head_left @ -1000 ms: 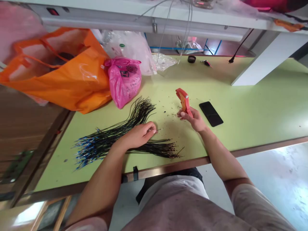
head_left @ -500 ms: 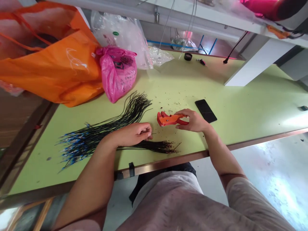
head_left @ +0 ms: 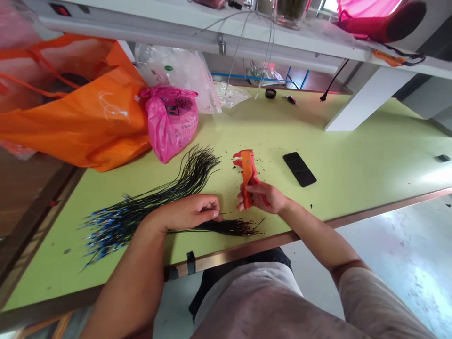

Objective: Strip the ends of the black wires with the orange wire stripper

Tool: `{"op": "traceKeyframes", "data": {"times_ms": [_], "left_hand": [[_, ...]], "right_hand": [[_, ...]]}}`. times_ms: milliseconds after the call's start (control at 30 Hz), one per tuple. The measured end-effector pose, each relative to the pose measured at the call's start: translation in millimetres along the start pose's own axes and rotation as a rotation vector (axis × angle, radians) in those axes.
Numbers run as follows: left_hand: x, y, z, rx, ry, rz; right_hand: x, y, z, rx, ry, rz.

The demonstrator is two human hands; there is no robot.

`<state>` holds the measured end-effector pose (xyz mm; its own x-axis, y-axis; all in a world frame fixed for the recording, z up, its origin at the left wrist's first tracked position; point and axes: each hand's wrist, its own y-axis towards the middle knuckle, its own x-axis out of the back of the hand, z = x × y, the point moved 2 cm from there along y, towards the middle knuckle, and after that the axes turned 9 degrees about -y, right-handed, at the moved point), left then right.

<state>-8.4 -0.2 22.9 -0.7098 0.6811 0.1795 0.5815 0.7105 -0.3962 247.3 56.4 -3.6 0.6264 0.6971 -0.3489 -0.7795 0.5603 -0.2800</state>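
My left hand is closed, pinching a thin black wire whose tip sticks out to the right of the fingers. Beneath and behind that hand lies a bundle of black wires with blue and silver ends at the left. A second bunch of black wire ends, reddish at the tips, reaches out along the near edge. Wrapped around the handles of an orange and red wire stripper is my right hand. The tool's head points away from me, its jaws facing left.
Small dark scraps lie around the wire stripper on the green table. To the right rests a black phone. A pink plastic bag and an orange bag stand at the left. A white shelf with a slanted support crosses the back.
My right hand has moved left and nearer to me, turning the wire stripper from pointing left to pointing away. My left hand keeps its pinch. The camera view has tilted up slightly.
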Motion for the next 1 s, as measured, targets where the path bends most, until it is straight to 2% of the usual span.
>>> {"op": "traceKeyframes", "data": {"times_ms": [67,100,233,400,600,667,800,867,933,1000], "left_hand": [[-0.9,-0.4,0.3,-0.009,-0.020,-0.006],[-1.1,-0.6,0.0,-0.014,-0.027,-0.014],[-1.0,-1.1,-3.1,-0.027,-0.038,-0.036],[-0.3,-2.0,-5.1,-0.017,-0.047,-0.029],[0.5,-0.7,-1.6,-0.008,-0.036,-0.025],[0.5,-0.1,-0.8,-0.011,-0.031,-0.023],[0.5,0.2,0.6,-0.013,-0.011,-0.020],[0.8,0.2,0.8,-0.010,-0.007,-0.021],[1.4,0.8,0.1,-0.017,-0.007,-0.028],[2.3,2.4,-1.3,-0.050,0.001,-0.065]], "right_hand": [[-4.6,12.0,-8.6,-0.017,0.044,0.040],[-3.2,16.5,-9.6,0.014,0.053,0.009],[20.5,14.1,7.1,0.331,0.174,-0.347],[27.9,-0.9,17.4,0.265,0.231,-0.259],[34.6,-7.7,16.4,0.384,0.307,-0.427],[39.2,-12.5,19.5,0.351,0.283,-0.396],[38.0,-15.6,18.0,0.139,0.143,-0.147],[34.8,-11.5,12.2,0.080,0.049,-0.106],[34.3,-6.9,8.0,0.182,-0.026,-0.247],[35.1,-6.2,6.9,0.373,-0.058,-0.437]]}}
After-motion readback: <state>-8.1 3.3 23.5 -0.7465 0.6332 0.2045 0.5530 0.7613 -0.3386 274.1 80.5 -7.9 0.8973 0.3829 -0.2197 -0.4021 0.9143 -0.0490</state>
